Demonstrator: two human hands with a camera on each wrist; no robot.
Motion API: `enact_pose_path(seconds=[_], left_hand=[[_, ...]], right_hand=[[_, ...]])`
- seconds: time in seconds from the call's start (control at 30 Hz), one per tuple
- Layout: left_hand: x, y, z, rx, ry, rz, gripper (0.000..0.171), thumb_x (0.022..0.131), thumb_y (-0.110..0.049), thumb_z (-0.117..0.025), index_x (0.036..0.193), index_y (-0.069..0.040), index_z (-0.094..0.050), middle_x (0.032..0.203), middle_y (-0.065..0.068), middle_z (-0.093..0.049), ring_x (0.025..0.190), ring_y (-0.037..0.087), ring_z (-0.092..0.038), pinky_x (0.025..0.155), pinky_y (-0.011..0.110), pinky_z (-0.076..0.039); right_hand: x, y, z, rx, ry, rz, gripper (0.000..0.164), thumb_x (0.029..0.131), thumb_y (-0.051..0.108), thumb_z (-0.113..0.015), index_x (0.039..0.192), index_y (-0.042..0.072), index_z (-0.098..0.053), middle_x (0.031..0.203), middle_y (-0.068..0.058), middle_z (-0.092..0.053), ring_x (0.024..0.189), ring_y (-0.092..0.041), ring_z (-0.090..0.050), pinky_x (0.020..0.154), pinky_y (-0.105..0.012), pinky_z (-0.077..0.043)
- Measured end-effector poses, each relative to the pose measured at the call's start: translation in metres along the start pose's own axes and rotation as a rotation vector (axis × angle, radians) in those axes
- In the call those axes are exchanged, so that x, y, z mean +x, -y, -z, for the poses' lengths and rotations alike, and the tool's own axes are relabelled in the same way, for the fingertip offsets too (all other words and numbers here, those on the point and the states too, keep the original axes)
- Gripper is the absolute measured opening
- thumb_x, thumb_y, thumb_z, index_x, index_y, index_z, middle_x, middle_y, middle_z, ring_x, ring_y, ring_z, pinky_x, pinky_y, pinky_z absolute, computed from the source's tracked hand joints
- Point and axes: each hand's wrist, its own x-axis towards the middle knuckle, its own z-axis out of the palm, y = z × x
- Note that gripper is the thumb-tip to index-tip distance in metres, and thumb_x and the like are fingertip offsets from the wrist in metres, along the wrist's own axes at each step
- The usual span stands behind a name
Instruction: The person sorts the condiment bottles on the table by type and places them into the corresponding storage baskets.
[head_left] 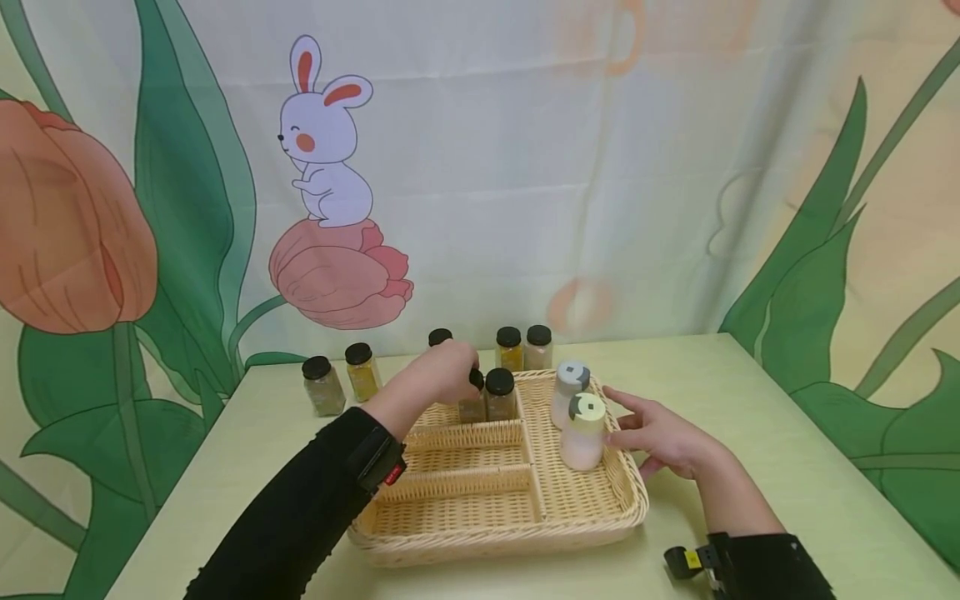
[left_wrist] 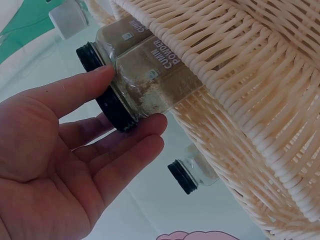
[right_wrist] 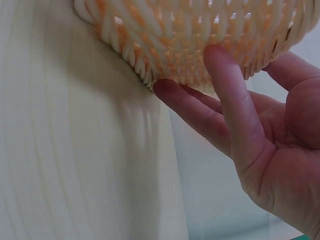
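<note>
Cumin powder jar [left_wrist: 155,82], in wicker basket [head_left: 495,545], pinched at lid [left_wrist: 118,109] by L hand [head_left: 448,373]; R hand [head_left: 667,435] uncurled. Prob. slick; lid-hold advised.

Backdrop: we see pale printed fabric [head_left: 480,192], lightly creased, hanging behind the table [head_left: 757,408].
Left print: we note a large coral tulip [head_left: 71,225] beside broad dark-green leaves [head_left: 183,142].
Rabbit print: we find a white rabbit [head_left: 326,142] seated on a pink tulip [head_left: 337,275].
Right print: we observe tall pointed leaves [head_left: 806,325].
Table surface: we record pale yellow-green.
Light: we register soft, diffuse illumination.
</note>
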Motion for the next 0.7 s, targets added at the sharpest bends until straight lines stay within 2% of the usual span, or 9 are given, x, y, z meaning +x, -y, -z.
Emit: enact_pose_path(seconds=[0.37,0.57,0.7], left_hand=[[0.0005,0.0026,-0.0005,-0.02,-0.005,-0.007,0.025,0.085,-0.015,-0.081,0.071,-0.011,-0.061,0.064,-0.001,-0.047,0.06,0.016,-0.043,0.058,0.03,-0.036],[-0.0004,0.002,-0.0001,-0.045,-0.001,0.02,0.018,0.084,-0.018,-0.083,0.085,-0.009,-0.067,0.078,0.002,-0.061,0.071,0.019,-0.053,0.063,0.032,-0.044],[-0.0022,0.0008,0.0004,-0.065,0.006,0.042,0.024,0.084,-0.02,-0.084,0.097,-0.007,-0.07,0.087,0.003,-0.063,0.078,0.021,-0.057,0.068,0.034,-0.049]], right_hand=[[-0.0005,0.0006,-0.0015,-0.005,-0.004,-0.001,0.092,0.092,0.014,-0.075,0.165,0.017,-0.018,0.144,-0.036,-0.043,0.096,-0.032,-0.07,0.058,-0.049,-0.061],[-0.0009,0.0016,-0.0019,-0.008,-0.006,-0.001,0.091,0.093,0.013,-0.074,0.165,0.017,-0.018,0.144,-0.036,-0.044,0.096,-0.032,-0.07,0.059,-0.049,-0.061],[-0.0009,0.0015,-0.0011,0.0,-0.001,-0.002,0.092,0.093,0.013,-0.074,0.165,0.017,-0.017,0.144,-0.037,-0.042,0.096,-0.032,-0.07,0.059,-0.051,-0.061]])
